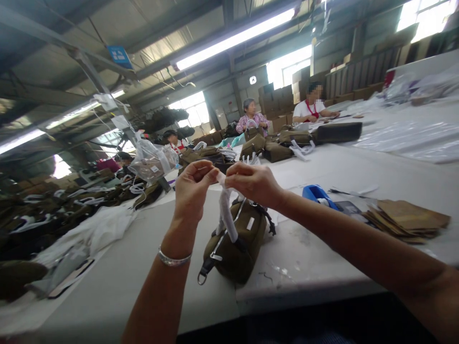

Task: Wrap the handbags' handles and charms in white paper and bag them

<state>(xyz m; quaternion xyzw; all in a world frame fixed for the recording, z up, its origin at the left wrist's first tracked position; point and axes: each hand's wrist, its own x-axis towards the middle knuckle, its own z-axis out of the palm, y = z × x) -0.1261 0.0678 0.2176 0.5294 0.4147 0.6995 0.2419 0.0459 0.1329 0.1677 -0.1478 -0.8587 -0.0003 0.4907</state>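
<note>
An olive-green bag (234, 253) with zips, a small white label and a metal ring at its near end stands on the white table. White wrapping (225, 210) covers its raised handle. At the handle's top, my right hand (253, 181) pinches the wrapping between thumb and fingers. My left hand (195, 188), with a silver bangle on its wrist, is closed in a pinch on the wrapping's edge from the other side. The fingertips of both hands almost meet there.
Right of the bag lie a blue tape dispenser (319, 196) and a stack of brown paper pieces (412, 217). More olive bags (276, 148) with wrapped handles stand farther back. Several people sit beyond the table. Many bags (36, 205) are piled at left, beside white sheeting (96, 231).
</note>
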